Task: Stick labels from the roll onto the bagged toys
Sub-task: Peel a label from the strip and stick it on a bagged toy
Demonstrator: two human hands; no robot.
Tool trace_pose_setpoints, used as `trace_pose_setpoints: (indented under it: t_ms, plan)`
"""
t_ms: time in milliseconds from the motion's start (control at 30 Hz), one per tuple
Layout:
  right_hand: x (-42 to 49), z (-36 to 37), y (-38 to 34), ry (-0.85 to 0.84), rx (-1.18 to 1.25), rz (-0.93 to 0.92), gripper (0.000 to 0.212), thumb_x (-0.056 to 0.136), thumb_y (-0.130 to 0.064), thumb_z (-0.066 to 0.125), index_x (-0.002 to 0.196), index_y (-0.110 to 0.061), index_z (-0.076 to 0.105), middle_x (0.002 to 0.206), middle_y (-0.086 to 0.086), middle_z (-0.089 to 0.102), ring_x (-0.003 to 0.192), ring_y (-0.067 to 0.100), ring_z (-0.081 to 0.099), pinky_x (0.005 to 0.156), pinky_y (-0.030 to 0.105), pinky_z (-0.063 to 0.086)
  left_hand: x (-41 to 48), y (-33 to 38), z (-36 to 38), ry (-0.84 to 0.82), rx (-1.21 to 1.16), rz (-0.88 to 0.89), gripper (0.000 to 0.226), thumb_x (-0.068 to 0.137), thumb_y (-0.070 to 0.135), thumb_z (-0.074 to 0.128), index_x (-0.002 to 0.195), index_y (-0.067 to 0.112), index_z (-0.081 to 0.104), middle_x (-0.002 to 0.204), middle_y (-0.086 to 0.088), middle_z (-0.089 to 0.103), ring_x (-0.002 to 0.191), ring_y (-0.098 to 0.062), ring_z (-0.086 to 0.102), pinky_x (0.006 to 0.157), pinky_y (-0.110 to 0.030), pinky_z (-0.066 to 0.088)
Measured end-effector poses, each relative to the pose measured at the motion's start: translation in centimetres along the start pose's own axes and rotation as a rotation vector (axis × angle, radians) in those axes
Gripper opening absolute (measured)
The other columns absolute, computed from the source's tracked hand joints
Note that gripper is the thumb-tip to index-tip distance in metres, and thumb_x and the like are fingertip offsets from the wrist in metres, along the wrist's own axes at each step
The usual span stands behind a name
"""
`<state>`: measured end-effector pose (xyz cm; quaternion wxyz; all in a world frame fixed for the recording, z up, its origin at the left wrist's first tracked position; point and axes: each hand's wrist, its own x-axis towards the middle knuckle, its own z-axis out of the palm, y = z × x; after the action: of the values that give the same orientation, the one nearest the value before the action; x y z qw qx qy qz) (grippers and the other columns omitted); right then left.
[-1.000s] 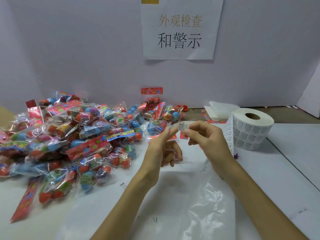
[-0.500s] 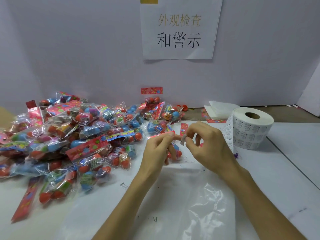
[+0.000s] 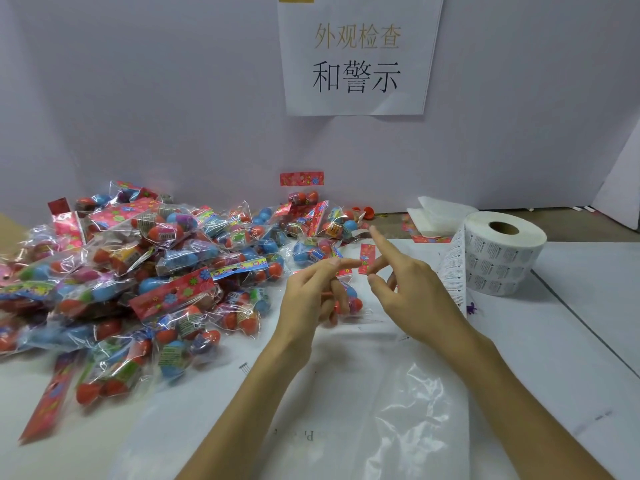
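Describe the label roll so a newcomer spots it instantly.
From the paper sign on the back wall, drop to the right side of the table. The label roll stands on end right of the right hand. Unlike the colourful toy bags, it is white, round, trailing a printed strip.

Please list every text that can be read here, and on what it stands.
"外观检查", gold, on the wall sign.
"和警示", black, on the same sign.
label roll: print too small to read.
toy bags: stickers too blurred to read.
clear bag: faint print, unreadable.
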<state>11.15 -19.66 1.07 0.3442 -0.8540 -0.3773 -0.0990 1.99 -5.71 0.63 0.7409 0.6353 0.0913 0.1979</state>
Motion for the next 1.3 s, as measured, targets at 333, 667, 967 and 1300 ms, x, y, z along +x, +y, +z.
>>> trace_pose_setpoints:
  t_ms: [333,667,967,1300]
  plan:
    - [-0.3,-0.3,-0.6,0.081,0.038,-0.131,0.024,0.094,-0.009,0.062,0.108,-0.026,0.073,0.097,-0.019,0.061,0.067,0.005,0.06,0.069,0.015,0.046,0.1,-0.6,-0.3,0.178,0.297,0.186,0.019,0.091,0.03,0.075,0.109,0.025,0.076,0.064,0.004,0.068,0.057,-0.014,0.059,0.053,-0.023,0.051]
    - [0.0,-0.4,-0.4,0.019,0.089,0.099,0.048,0.098,-0.022,0.061,0.144,-0.032,0.053,0.095,-0.013,0.063,0.066,0.008,0.059,0.074,0.029,0.05,0.2,-0.1,-0.6,0.157,0.062,0.046,0.009,0.091,0.022,0.074,0.09,0.014,0.079,0.054,0.004,0.059,0.045,-0.005,0.048,0.046,-0.02,0.042]
    - [0.2,-0.6,-1.0,0.067,0.651,0.172,0.009,0.092,-0.019,0.073,0.084,-0.021,0.076,0.073,-0.005,0.072,0.06,0.008,0.062,0.063,0.022,0.054,0.2,-0.1,-0.5,0.122,-0.032,-0.052,0.021,0.095,0.023,0.068,0.112,0.012,0.075,0.051,0.006,0.057,0.047,-0.006,0.051,0.054,-0.026,0.044]
    - [0.0,0.1,-1.1,0.149,0.539,0.112,0.018,0.087,-0.015,0.078,0.074,-0.026,0.072,0.07,-0.009,0.07,0.059,0.006,0.06,0.062,0.018,0.05,0.1,-0.4,0.2,0.161,0.123,0.051,0.016,0.103,0.023,0.058,0.106,0.031,0.072,0.06,0.003,0.068,0.052,-0.002,0.059,0.049,-0.015,0.043]
